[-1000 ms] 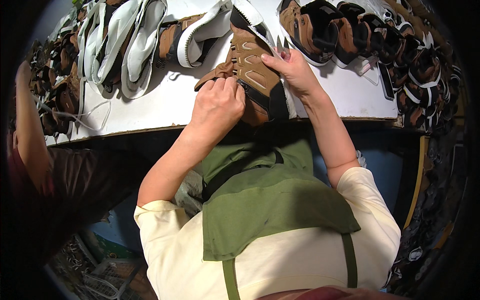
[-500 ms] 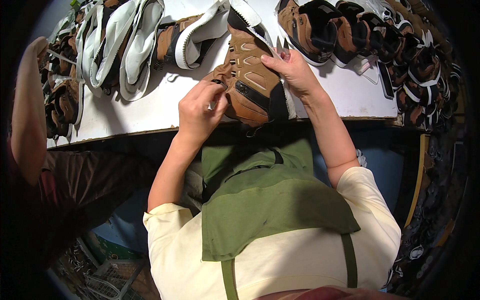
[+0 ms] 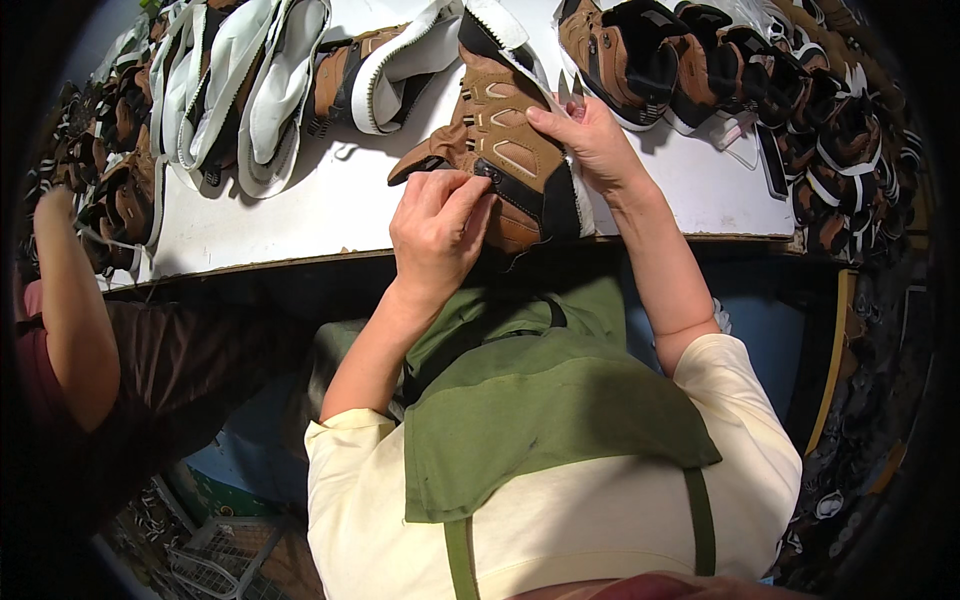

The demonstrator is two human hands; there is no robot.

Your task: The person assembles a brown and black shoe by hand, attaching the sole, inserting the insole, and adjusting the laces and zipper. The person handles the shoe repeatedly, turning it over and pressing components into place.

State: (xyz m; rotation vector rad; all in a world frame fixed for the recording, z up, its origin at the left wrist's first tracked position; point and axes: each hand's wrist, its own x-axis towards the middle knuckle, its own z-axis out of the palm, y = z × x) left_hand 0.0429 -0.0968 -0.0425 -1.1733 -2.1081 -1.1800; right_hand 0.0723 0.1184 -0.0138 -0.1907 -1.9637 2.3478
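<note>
A brown and black shoe upper (image 3: 505,125) with a white lined edge stands tilted at the table's front edge, in front of me. My right hand (image 3: 605,150) grips its right side, thumb on the brown face. Two pointed metal blades (image 3: 571,90), like those of small snips, stick up from behind the right hand's fingers; their handle is hidden. Against the black side strip of the upper, my left hand (image 3: 438,232) is closed in a pinch. What lies between its fingertips, if anything, cannot be made out. The upper's brown tongue (image 3: 425,160) juts out leftward above the left hand.
More uppers with white linings (image 3: 270,110) lie on the white table (image 3: 270,225) at left. Brown and black uppers (image 3: 625,60) line the right, beside a dark flat phone-like object (image 3: 771,160). A co-worker's arm (image 3: 75,310) reaches in at far left.
My left hand has moved right, from the tongue side onto the black side strip. The tongue now spreads out freely. The co-worker's arm has dropped lower. My right hand stays nearly still.
</note>
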